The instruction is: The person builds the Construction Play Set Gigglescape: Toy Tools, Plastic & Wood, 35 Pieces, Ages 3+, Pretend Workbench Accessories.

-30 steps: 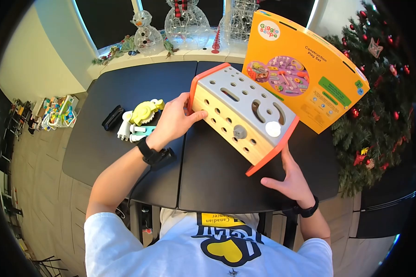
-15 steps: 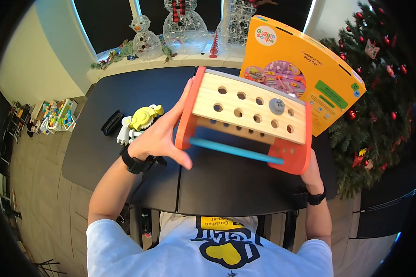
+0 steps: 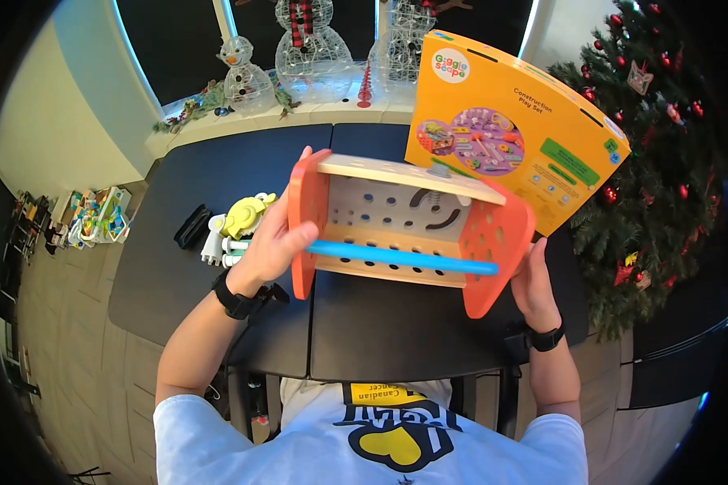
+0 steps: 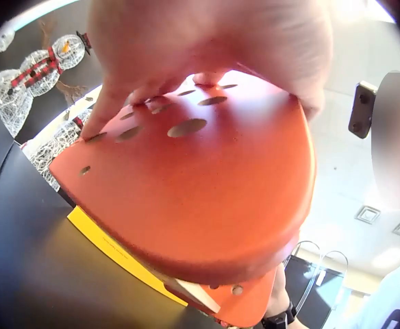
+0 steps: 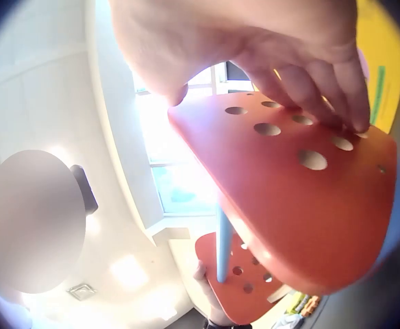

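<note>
A toy toolbox with red end panels (image 3: 497,242), wooden sides and a blue rod handle (image 3: 404,259) is held up over the black table, its hollow inside facing the head camera. The left hand (image 3: 267,249) grips the left end panel, thumb at the rod's end; in the left wrist view its fingers lie on the red panel (image 4: 186,199). At the opposite end the right hand (image 3: 535,287) holds the other panel, its fingers spread over the holed face (image 5: 289,171) in the right wrist view. A grey screw (image 3: 438,170) sits in the upper wooden side.
Behind the toolbox a yellow-orange box (image 3: 526,121) stands upright on the table (image 3: 380,347). Yellow-green and white toy parts (image 3: 243,217) and a black case (image 3: 192,226) lie at the left. A decorated tree (image 3: 631,242) is at the right, with wire snowmen (image 3: 314,52) by the window.
The toolbox has been tipped over, turning its holed grey face away and its hollow inside and blue rod into view. The right hand has come up against the right panel.
</note>
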A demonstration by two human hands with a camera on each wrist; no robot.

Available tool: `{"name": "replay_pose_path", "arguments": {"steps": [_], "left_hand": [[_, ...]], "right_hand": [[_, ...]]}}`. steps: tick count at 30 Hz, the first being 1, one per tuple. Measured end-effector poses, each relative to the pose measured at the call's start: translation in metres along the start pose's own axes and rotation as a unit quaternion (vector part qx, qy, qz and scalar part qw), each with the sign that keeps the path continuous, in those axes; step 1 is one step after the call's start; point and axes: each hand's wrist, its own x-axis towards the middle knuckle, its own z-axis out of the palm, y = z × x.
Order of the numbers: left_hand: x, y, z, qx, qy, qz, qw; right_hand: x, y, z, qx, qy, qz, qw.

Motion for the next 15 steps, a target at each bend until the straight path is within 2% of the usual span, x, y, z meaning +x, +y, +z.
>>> {"name": "replay_pose_path", "arguments": {"steps": [1,3,6,12,15], "left_hand": [[0.000,-0.003,-0.001,0.006,0.017,-0.016,1.000],[-0.005,0.001,0.001,-0.037,0.052,-0.111,0.992],[-0.006,0.007,0.002,-0.026,0.075,-0.176,0.981],[0.002,0.026,0.008,-0.045,0.080,-0.225,0.970],[0.001,0.018,0.005,-0.028,0.100,-0.264,0.959]], "right_hand": [[0.001,-0.005,0.006,-0.017,-0.011,0.002,1.000],[0.002,-0.018,0.026,-0.050,-0.036,0.009,0.998],[0.007,-0.022,0.031,-0.071,-0.070,0.009,0.995],[0.008,-0.027,0.035,-0.131,-0.097,0.104,0.981],[0.011,-0.026,0.034,-0.149,-0.115,0.103,0.977]]}}
